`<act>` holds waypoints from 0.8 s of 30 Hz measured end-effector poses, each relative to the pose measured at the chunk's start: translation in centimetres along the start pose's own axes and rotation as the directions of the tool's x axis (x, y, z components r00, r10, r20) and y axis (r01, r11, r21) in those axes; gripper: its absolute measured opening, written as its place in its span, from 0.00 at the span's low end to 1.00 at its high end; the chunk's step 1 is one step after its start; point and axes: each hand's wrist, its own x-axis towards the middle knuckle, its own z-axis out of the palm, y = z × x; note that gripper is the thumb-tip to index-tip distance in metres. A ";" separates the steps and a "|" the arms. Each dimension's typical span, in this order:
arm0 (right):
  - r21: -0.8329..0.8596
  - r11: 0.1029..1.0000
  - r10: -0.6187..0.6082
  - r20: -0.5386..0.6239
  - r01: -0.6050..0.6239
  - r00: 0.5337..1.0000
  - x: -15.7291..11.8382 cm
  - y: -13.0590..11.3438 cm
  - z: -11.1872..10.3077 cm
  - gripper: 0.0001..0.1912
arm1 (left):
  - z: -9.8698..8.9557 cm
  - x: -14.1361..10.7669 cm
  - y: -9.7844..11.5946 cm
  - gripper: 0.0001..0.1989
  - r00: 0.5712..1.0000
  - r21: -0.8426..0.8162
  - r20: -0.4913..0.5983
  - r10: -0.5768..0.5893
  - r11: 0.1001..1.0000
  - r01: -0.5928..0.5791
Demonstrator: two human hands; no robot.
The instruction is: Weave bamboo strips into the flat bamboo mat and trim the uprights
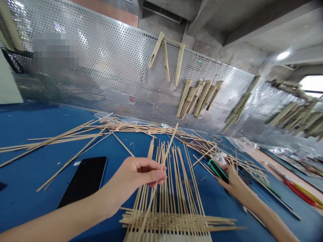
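The two hands work well apart: the left hand (138,174) pinches a thin bamboo strip (172,137) between thumb and fingers, while the right hand (233,183) is closed around a green-and-black handled tool (219,169), its working end not clear from here. The held strip is pale, flat and slender, slanting up and away; its lower part crosses in front of the woven bamboo panel (176,222), and whether it is laced in cannot be told. The panel lies on the blue counter (50,117), directly before the worker: straw-coloured, with long, near-parallel uprights fanning slightly at their far tips and a dense band of interlaced cross strips near the worker. A red mark (132,98) shows at the perforated metal screen (111,60) behind, too small to read.

Edges: the cross strips overhang the panel on both sides, farther on the right. A black smartphone (84,181) lies left of the panel, beyond the left forearm. Blue surface shows between the panel and the right hand, and also left of the phone. Loose bamboo strips (136,128) bound the far side, heaped along the foot of the screen; clear plastic wrapping (242,144) lies at the right.
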 end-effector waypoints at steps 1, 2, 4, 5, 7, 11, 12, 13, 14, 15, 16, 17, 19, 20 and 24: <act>0.010 1.000 0.003 -0.045 -0.002 0.999 0.3 -0.8 -0.4 0.16 | 0.0 -0.1 0.1 0.05 1.000 0.001 0.005 0.011 1.000 -0.011; 0.024 1.000 0.002 -0.087 0.001 0.996 0.7 -1.9 -1.0 0.19 | 0.1 -0.2 0.2 0.05 1.000 0.001 0.008 0.023 1.000 -0.023; 0.058 0.998 -0.015 -0.142 0.024 0.990 1.5 -5.3 -2.5 0.25 | 0.2 -0.5 0.5 0.04 0.999 -0.006 0.007 0.038 0.999 -0.038; 0.089 0.994 -0.042 -0.170 0.058 0.984 1.9 -7.4 -3.3 0.29 | 0.3 -0.7 0.8 0.03 0.999 -0.013 0.000 0.044 0.999 -0.044; 0.095 0.970 -0.191 -0.264 0.223 0.945 2.7 -11.9 -5.1 0.30 | 0.4 -1.2 1.4 0.03 0.997 -0.037 -0.029 0.064 0.997 -0.066; -0.124 0.791 -0.605 -0.299 0.599 0.738 4.2 -18.7 -6.8 0.28 | 0.6 -2.1 2.5 0.03 0.983 -0.069 -0.118 0.138 0.987 -0.147; -0.132 0.745 -0.660 -0.287 0.654 0.695 4.5 -19.4 -6.7 0.31 | 0.5 -2.3 2.7 0.03 0.978 -0.061 -0.138 0.157 0.984 -0.167; -0.126 0.707 -0.699 -0.277 0.696 0.659 4.8 -19.8 -6.5 0.33 | 0.5 -2.5 2.8 0.03 0.973 -0.047 -0.154 0.174 0.982 -0.183; -0.114 0.675 -0.726 -0.274 0.729 0.630 5.1 -19.8 -6.0 0.35 | 0.4 -2.5 2.9 0.02 0.967 -0.033 -0.169 0.189 0.980 -0.197; -0.102 0.651 -0.744 -0.280 0.752 0.607 5.3 -19.7 -5.6 0.37 | 0.2 -2.6 2.8 0.02 0.964 -0.015 -0.178 0.200 0.979 -0.206; -0.094 0.634 -0.755 -0.289 0.767 0.589 5.5 -19.4 -5.1 0.38 | 0.1 -2.5 2.8 0.02 0.961 0.004 -0.186 0.205 0.978 -0.207; -0.090 0.625 -0.760 -0.298 0.775 0.578 5.7 -19.1 -4.6 0.39 | 0.0 -2.4 2.6 0.02 0.960 0.033 -0.189 0.206 0.979 -0.203; -0.090 0.619 -0.763 -0.305 0.780 0.570 6.0 -18.7 -3.9 0.39 | -0.2 -2.2 2.4 0.04 0.960 0.095 -0.189 0.205 0.977 -0.190; -0.090 0.617 -0.765 -0.304 0.782 0.568 6.1 -18.6 -3.7 0.40 | -0.3 -2.1 2.3 0.05 0.961 0.123 -0.184 0.205 0.975 -0.184; -0.079 0.600 -0.777 -0.295 0.796 0.557 6.4 -18.6 -3.2 0.40 | -0.4 -2.0 2.1 0.08 0.969 0.154 -0.167 0.185 0.975 -0.160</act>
